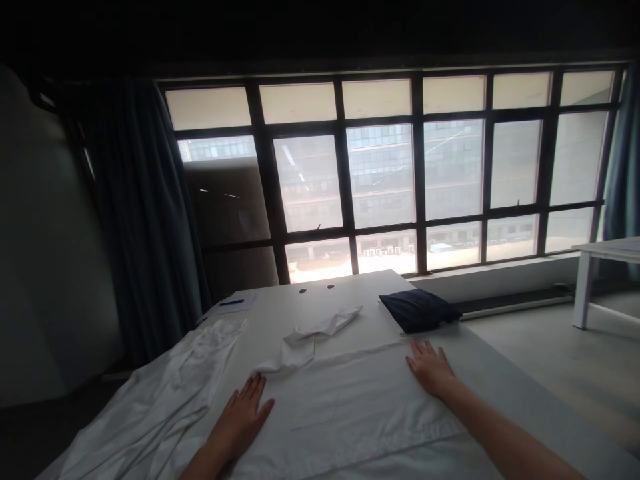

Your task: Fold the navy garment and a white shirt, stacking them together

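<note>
A white cloth garment (350,400) lies spread out on the white table, with a seam or hem running across its near part. Its long narrow part, perhaps a sleeve or strap (320,330), stretches crumpled toward the far side. My left hand (245,413) rests flat on the garment's left edge, fingers spread. On the far right corner of the cloth my right hand (430,368) lies flat, also with fingers apart. Neither hand grips anything. Just beyond my right hand sits a folded dark navy cloth (420,309).
A heap of crumpled white fabric (170,387) covers the left side of the table (370,287). Paper with a dark pen (231,303) lies at the far left corner. Large windows and a blue curtain (145,220) stand behind. Another white table (583,287) is at right.
</note>
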Demonstrator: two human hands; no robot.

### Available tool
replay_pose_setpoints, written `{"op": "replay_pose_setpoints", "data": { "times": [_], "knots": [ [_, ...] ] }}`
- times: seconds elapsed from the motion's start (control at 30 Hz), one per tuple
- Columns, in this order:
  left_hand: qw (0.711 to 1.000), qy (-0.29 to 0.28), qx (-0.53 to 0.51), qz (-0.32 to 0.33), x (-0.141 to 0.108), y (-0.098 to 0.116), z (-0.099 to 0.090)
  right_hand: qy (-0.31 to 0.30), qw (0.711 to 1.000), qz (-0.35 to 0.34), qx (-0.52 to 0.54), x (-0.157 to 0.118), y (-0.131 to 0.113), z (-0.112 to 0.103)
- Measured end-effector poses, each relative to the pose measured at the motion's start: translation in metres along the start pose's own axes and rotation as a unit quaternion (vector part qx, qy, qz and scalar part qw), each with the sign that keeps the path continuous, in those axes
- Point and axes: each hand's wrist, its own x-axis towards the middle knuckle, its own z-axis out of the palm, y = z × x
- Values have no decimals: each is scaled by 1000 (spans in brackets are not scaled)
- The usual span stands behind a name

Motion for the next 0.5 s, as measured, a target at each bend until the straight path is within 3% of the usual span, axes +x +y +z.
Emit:
{"op": "replay_pose_setpoints", "data": {
  "times": [0.07, 0.17, 0.33, 0.43, 0.5],
  "knots": [
    [1000, 4, 5, -3, -1, 4, 0, 30, 999, -17, -2, 0, -7, -7],
    [1000, 10, 8, -5, -2, 7, 0, 50, 993, -102, 18, -1, -51, -12],
    [1000, 6, 10, -5, -5, 9, -4, 2, 940, -328, 91, -19, -180, -4],
    [1000, 4, 9, -5, -6, 11, -7, -11, 907, -403, 120, -35, -257, 9],
    [1000, 2, 8, -4, -7, 12, -8, -22, 889, -430, 158, -41, -292, 21]
  ]
}}
